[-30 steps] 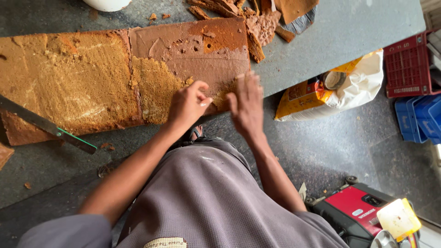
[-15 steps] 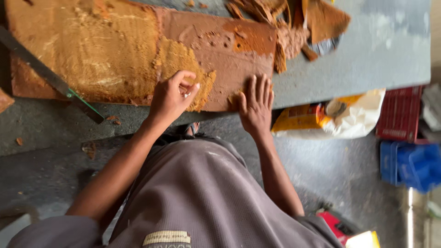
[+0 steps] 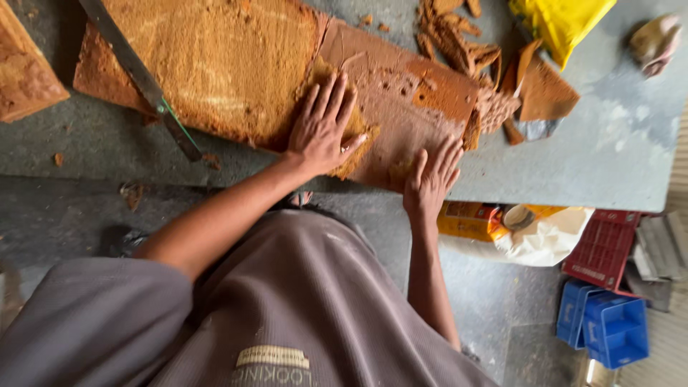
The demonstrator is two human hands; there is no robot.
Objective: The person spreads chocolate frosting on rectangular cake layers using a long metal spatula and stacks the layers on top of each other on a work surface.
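A large flat slab of golden-brown sponge cake [image 3: 215, 64] lies on a grey table [image 3: 595, 143]. Its right part is bare brown baking paper [image 3: 401, 100] with crumbs stuck to it. My left hand [image 3: 324, 125] presses flat, fingers spread, on the cake's edge where it meets the paper. My right hand [image 3: 432, 179] lies flat on the paper's near edge by the table's front. Neither hand holds anything.
A long knife [image 3: 140, 75] rests across the cake at left. Torn paper and cake scraps [image 3: 466, 50] pile at the back, beside a yellow bag [image 3: 562, 21]. Below the table stand a sack [image 3: 530, 233], a red crate [image 3: 605, 251] and blue crates [image 3: 605, 322].
My left hand has opened from curled fingers and now lies flat on the cake edge. My right hand stays on the paper. The view has shifted closer.
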